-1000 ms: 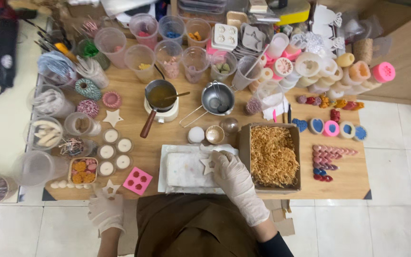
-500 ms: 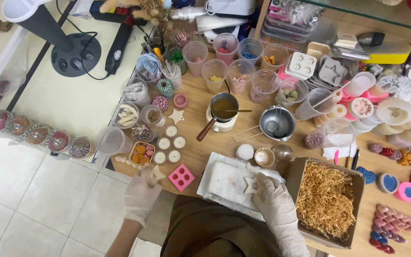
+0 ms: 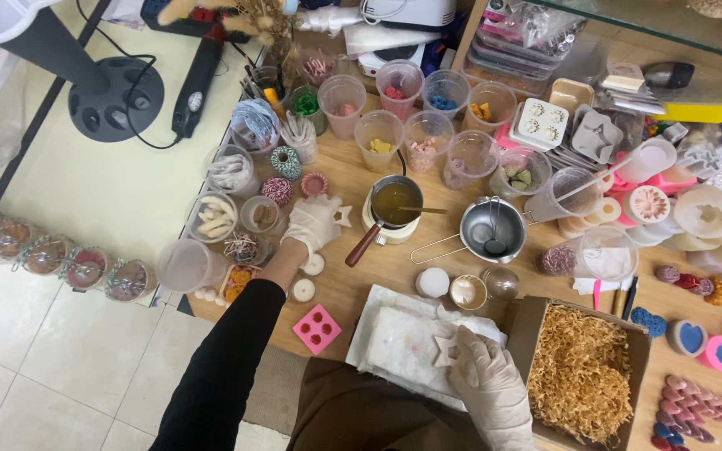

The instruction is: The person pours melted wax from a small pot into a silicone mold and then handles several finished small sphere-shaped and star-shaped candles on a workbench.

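1. left hand [image 3: 315,224], white glove, black sleeve, reaches across the wooden counter [image 3: 394,266]; grip closed round a small pale star-shaped wax piece [image 3: 343,217] held just left of the warmer.
2. right hand [image 3: 486,376], white glove, rests on a white slab on a white tray [image 3: 407,338] at the near counter edge; fingertips pinch a second pale star-shaped piece [image 3: 444,351] lying on the slab.
3. small dark pot of amber liquid [image 3: 395,203] w/ wooden handle sits on a white warmer, just right of the left hand; a thin stick lies across its rim.
4. steel pouring pan w/ wire handle [image 3: 492,230] stands right of the pot, near but apart.
5. pink square silicone mould w/ four cavities [image 3: 317,329] lies left of the tray, below the left forearm.
6. brown cardboard box of tan shredded paper [image 3: 582,372] stands just right of the right hand.
7. clear plastic cups holding coloured bits [image 3: 400,108] stand in rows behind the pot.
8. small round white tealight candles [image 3: 303,290] lie beside the left forearm; some hidden by the sleeve.
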